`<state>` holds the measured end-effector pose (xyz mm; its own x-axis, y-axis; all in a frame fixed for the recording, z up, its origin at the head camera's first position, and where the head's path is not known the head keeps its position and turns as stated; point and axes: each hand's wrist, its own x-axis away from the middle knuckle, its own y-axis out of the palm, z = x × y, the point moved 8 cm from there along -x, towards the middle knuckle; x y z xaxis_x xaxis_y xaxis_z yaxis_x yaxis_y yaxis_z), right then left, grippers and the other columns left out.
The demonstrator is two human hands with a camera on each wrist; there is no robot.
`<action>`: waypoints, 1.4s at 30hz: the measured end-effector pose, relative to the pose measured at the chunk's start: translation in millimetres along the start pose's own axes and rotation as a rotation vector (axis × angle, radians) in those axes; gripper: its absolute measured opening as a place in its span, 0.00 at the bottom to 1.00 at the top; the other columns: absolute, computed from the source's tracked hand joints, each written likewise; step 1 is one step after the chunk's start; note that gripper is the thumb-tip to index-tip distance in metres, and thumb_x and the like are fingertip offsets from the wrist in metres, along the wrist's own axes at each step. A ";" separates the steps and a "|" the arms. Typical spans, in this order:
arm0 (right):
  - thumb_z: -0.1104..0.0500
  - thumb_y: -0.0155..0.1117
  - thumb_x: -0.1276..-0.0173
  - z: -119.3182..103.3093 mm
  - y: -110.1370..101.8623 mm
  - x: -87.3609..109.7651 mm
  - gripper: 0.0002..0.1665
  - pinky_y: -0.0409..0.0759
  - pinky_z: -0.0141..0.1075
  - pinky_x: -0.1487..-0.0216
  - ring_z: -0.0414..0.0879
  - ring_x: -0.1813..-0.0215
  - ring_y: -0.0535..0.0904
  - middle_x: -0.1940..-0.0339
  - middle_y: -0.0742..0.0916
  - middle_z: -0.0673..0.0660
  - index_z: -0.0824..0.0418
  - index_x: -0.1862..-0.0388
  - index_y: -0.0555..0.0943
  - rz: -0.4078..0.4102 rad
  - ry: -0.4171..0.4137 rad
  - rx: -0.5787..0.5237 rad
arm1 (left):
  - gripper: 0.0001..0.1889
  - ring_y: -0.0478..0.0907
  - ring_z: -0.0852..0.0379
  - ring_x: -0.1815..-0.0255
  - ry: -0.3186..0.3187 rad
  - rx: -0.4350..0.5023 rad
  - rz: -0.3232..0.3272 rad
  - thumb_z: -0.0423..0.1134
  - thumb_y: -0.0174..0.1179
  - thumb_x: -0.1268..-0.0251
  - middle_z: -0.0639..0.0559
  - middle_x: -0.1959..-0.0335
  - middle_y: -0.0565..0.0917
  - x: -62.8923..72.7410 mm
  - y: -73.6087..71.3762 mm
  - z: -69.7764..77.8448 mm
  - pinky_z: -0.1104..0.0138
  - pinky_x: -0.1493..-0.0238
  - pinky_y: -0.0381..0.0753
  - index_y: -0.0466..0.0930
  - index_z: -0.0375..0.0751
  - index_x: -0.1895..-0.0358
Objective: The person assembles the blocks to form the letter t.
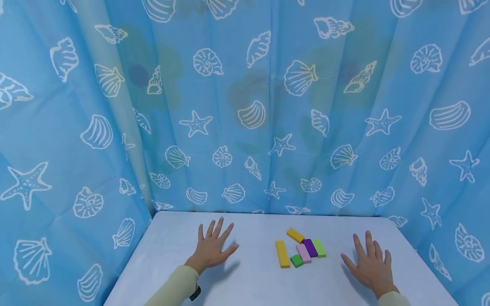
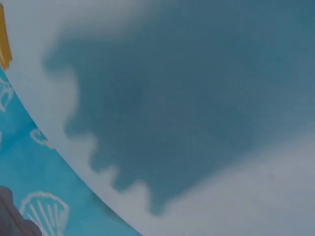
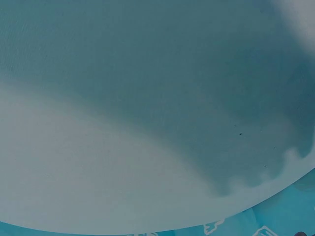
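Note:
Both hands hover over a white table with fingers straight and spread, holding nothing. My left hand (image 1: 212, 248) is left of a loose group of small blocks. My right hand (image 1: 371, 265) is on the right side of the group. Leftmost in the group lies a long yellow block (image 1: 282, 254); a second yellow block (image 1: 295, 235) lies slanted behind. Between and beside them are a short green block (image 1: 296, 260), a pink block (image 1: 304, 253), a purple block (image 1: 310, 247) and a light green block (image 1: 319, 247). In the left wrist view, a yellow block (image 2: 4, 42) shows at the edge.
The white table (image 1: 245, 284) ends at a blue curtain (image 1: 237, 170) with white shells and starfish, which also hangs along the left and right sides. Hand shadows fall on the tabletop in both wrist views. A dark band (image 1: 195, 293) sits at the left wrist.

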<state>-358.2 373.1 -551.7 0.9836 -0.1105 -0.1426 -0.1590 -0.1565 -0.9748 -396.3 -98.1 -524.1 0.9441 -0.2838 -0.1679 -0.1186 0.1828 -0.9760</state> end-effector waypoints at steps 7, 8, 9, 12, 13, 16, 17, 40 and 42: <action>0.31 0.58 0.35 -2.2 0.0 -2.7 0.55 0.34 0.76 0.31 0.81 0.28 0.45 0.21 0.45 0.75 0.65 0.23 0.56 0.008 0.001 -0.007 | 0.39 0.46 0.38 0.19 0.057 0.041 -0.041 0.72 0.43 0.33 0.48 0.18 0.51 -12.0 9.7 33.4 0.31 0.27 0.38 0.54 0.62 0.22; 0.31 0.58 0.35 -2.8 0.5 -2.7 0.55 0.34 0.76 0.31 0.81 0.28 0.45 0.21 0.45 0.75 0.65 0.23 0.56 0.008 0.002 -0.005 | 0.39 0.46 0.38 0.19 0.062 0.052 -0.050 0.72 0.43 0.33 0.49 0.18 0.51 -13.0 11.2 37.8 0.31 0.27 0.37 0.54 0.62 0.22; 0.31 0.58 0.36 -3.5 0.8 -2.7 0.55 0.34 0.76 0.31 0.81 0.28 0.45 0.21 0.45 0.74 0.65 0.23 0.56 0.008 0.003 -0.005 | 0.39 0.46 0.38 0.19 0.066 0.057 -0.061 0.72 0.43 0.33 0.49 0.18 0.51 -14.0 13.3 41.8 0.31 0.27 0.37 0.54 0.62 0.22; 0.32 0.59 0.36 -5.9 0.1 -2.5 0.54 0.33 0.76 0.31 0.81 0.28 0.45 0.21 0.45 0.74 0.65 0.24 0.57 0.016 -0.001 -0.012 | 0.39 0.46 0.39 0.19 0.082 0.056 -0.079 0.72 0.42 0.33 0.50 0.18 0.51 -17.4 19.0 52.8 0.32 0.26 0.37 0.54 0.63 0.22; 0.32 0.59 0.35 -7.2 -0.1 -2.3 0.54 0.33 0.76 0.31 0.80 0.28 0.45 0.21 0.45 0.74 0.65 0.24 0.57 0.017 -0.004 -0.014 | 0.39 0.46 0.40 0.19 0.083 0.055 -0.085 0.72 0.42 0.33 0.51 0.18 0.51 -17.9 21.4 55.2 0.32 0.26 0.37 0.54 0.63 0.22; 0.32 0.59 0.35 -9.6 -0.3 -2.1 0.54 0.33 0.76 0.31 0.81 0.28 0.45 0.21 0.45 0.74 0.65 0.24 0.57 0.013 -0.011 -0.018 | 0.39 0.47 0.40 0.19 0.087 0.051 -0.105 0.73 0.41 0.33 0.51 0.18 0.51 -19.2 28.9 61.7 0.32 0.26 0.38 0.54 0.64 0.22; 0.32 0.58 0.35 -9.8 0.0 -2.2 0.54 0.33 0.76 0.31 0.81 0.27 0.45 0.21 0.46 0.74 0.65 0.24 0.57 0.009 -0.011 -0.015 | 0.38 0.46 0.41 0.19 0.084 0.050 -0.118 0.73 0.41 0.33 0.52 0.18 0.50 -19.4 31.8 63.6 0.33 0.26 0.38 0.53 0.65 0.22; 0.29 0.54 0.34 -20.0 3.5 0.8 0.55 0.44 0.76 0.31 0.81 0.28 0.50 0.21 0.48 0.75 0.65 0.22 0.55 -0.070 -0.020 -0.010 | 0.32 0.58 0.47 0.21 0.167 0.182 -0.307 0.69 0.46 0.31 0.63 0.22 0.62 -22.4 50.2 141.8 0.39 0.24 0.51 0.62 0.68 0.26; 0.29 0.54 0.33 -21.9 4.0 1.2 0.55 0.44 0.76 0.31 0.81 0.28 0.50 0.22 0.48 0.76 0.64 0.22 0.55 -0.073 -0.024 -0.013 | 0.32 0.58 0.48 0.22 0.171 0.189 -0.308 0.69 0.47 0.31 0.64 0.23 0.62 -22.9 53.2 144.2 0.38 0.25 0.52 0.64 0.68 0.27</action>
<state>-359.6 350.8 -552.0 0.9944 -0.0744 -0.0753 -0.0875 -0.1764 -0.9804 -379.9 53.9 -552.2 0.8601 -0.5017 0.0923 0.2356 0.2302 -0.9442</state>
